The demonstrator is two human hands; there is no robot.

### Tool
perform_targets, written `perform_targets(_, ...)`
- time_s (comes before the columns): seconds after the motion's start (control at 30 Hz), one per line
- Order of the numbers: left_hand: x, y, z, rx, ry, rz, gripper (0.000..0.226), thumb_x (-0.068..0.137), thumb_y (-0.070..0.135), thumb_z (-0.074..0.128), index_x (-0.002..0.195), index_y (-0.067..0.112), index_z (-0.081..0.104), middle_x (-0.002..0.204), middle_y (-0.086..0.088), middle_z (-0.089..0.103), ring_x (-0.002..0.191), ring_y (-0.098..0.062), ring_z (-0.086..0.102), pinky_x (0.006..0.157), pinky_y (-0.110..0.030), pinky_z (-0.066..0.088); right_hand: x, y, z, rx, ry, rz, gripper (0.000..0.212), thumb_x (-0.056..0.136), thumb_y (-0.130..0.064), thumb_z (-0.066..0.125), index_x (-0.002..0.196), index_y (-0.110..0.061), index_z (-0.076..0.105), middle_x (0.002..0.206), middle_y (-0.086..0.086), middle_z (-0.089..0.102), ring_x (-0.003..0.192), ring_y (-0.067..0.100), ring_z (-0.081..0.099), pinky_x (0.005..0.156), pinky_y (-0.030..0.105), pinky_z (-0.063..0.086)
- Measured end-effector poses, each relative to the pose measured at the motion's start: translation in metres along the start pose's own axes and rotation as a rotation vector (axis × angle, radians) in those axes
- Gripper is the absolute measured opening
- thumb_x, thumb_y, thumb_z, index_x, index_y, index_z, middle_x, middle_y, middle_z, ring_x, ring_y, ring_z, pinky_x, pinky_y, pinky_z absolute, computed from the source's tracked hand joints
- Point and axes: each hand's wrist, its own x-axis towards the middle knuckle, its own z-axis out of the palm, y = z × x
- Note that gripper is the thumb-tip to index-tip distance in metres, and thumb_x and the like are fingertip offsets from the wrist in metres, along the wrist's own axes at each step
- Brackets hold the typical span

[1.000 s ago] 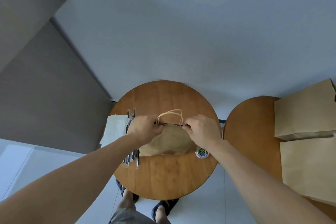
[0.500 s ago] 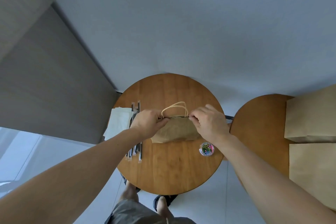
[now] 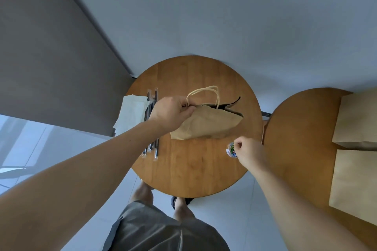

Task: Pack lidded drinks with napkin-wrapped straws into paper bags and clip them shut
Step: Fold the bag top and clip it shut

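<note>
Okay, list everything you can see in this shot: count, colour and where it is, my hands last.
round table: one, brown wood, centre
second table: one, brown wood, right
handled paper bag: one, brown, middle of round table, right end gaping
straws: several, black, clear-wrapped, left side of round table
napkins: one stack, white, left edge beside straws
clip tub: one, clear, multicoloured clips inside, right edge of round table
flat paper bags: two, brown, on second table
left hand: one, grips the bag's top left corner
right hand: one, fingers curled over clip tub; clip held unclear
feet: two, below the round table's near edge
</note>
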Motion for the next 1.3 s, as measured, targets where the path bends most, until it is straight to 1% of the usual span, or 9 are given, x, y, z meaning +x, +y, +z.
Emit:
perform_targets(0.17, -0.005, -0.005, 0.005, -0.017, 0.059, -0.005, 0.033, 0.092, 0.035, 0.064, 0.068, 0.055, 0.055, 0.064, 0.014, 0.063, 0.068, 0.007, 0.056, 0.052, -0.011, 0.038, 0.016, 0.015, 0.022, -0.216, -0.106, 0.052, 0.017, 0.096, -0.023, 0.050, 0.100, -0.020, 0.066, 0.087, 0.000, 0.067, 0.077, 0.022, 0.063, 0.059, 0.029, 0.048)
perform_targets(0.33, -0.007, -0.007, 0.010, -0.027, 0.090, -0.008, 0.012, 0.091, 0.033, 0.065, 0.084, 0.040, 0.072, 0.067, 0.020, 0.063, 0.064, 0.002, 0.058, 0.053, -0.009, 0.039, 0.024, 0.018, 0.036, -0.296, -0.110, -0.018, 0.020, 0.098, -0.026, 0.049, 0.094, -0.020, 0.067, 0.096, 0.000, 0.067, 0.079, 0.022, 0.063, 0.059, 0.028, 0.047)
perform_targets(0.4, -0.008, -0.007, 0.010, -0.026, 0.097, -0.020, 0.010, 0.091, 0.033, 0.066, 0.091, 0.035, 0.076, 0.073, 0.015, 0.068, 0.069, -0.004, 0.060, 0.058, -0.017, 0.045, 0.022, 0.019, 0.040, -0.335, -0.099, -0.046, 0.021, 0.097, -0.026, 0.049, 0.089, -0.021, 0.067, 0.097, -0.002, 0.065, 0.077, 0.021, 0.063, 0.054, 0.026, 0.039)
perform_targets(0.57, -0.008, -0.007, 0.010, -0.060, 0.089, -0.037, 0.011, 0.091, 0.034, 0.065, 0.094, 0.035, 0.075, 0.081, 0.011, 0.073, 0.077, -0.007, 0.064, 0.065, -0.026, 0.051, 0.018, 0.024, 0.039, -0.165, -0.008, -0.025, 0.013, 0.095, -0.026, 0.056, 0.093, -0.025, 0.069, 0.101, -0.003, 0.064, 0.076, 0.021, 0.063, 0.053, 0.026, 0.041)
perform_targets(0.7, -0.009, -0.007, 0.009, -0.050, 0.071, -0.038, 0.011, 0.092, 0.033, 0.064, 0.095, 0.034, 0.075, 0.078, 0.015, 0.071, 0.074, -0.005, 0.063, 0.063, -0.022, 0.049, 0.011, 0.026, 0.036, -0.077, 0.049, -0.046, 0.003, 0.089, -0.022, 0.065, 0.088, -0.020, 0.067, 0.095, 0.001, 0.066, 0.074, 0.022, 0.061, 0.055, 0.031, 0.049)
perform_targets(0.87, -0.009, -0.003, 0.006, -0.046, 0.070, -0.018, 0.013, 0.092, 0.032, 0.065, 0.082, 0.037, 0.072, 0.060, 0.023, 0.060, 0.062, 0.005, 0.057, 0.051, -0.010, 0.040, 0.016, 0.030, 0.036, -0.138, 0.016, -0.047, 0.014, 0.092, -0.028, 0.062, 0.100, -0.020, 0.070, 0.102, 0.000, 0.063, 0.081, 0.021, 0.062, 0.060, 0.031, 0.050)
perform_targets(1.0, -0.009, -0.007, 0.006, -0.046, 0.076, -0.010, 0.011, 0.092, 0.032, 0.064, 0.093, 0.031, 0.076, 0.068, 0.018, 0.065, 0.068, 0.003, 0.058, 0.057, -0.012, 0.044, 0.021, 0.024, 0.040, -0.239, -0.048, -0.049, 0.015, 0.094, -0.027, 0.056, 0.095, -0.021, 0.070, 0.105, -0.003, 0.061, 0.084, 0.020, 0.062, 0.059, 0.029, 0.049)
perform_targets(1.17, -0.010, -0.009, 0.009, -0.065, 0.077, -0.005, 0.012, 0.093, 0.031, 0.064, 0.095, 0.030, 0.076, 0.079, 0.008, 0.073, 0.075, -0.009, 0.065, 0.066, -0.029, 0.053, 0.020, 0.018, 0.040, -0.202, -0.022, -0.059, 0.011, 0.092, -0.020, 0.057, 0.087, -0.019, 0.066, 0.091, -0.002, 0.060, 0.082, 0.020, 0.057, 0.053, 0.027, 0.035)
perform_targets(1.3, -0.008, -0.010, 0.009, -0.043, 0.066, -0.010, 0.011, 0.092, 0.035, 0.063, 0.092, 0.036, 0.074, 0.069, 0.011, 0.068, 0.066, -0.004, 0.061, 0.055, -0.020, 0.046, 0.015, 0.020, 0.036, -0.077, 0.077, -0.092, 0.004, 0.091, -0.019, 0.061, 0.089, -0.016, 0.062, 0.084, -0.001, 0.060, 0.076, 0.021, 0.057, 0.052, 0.028, 0.041)
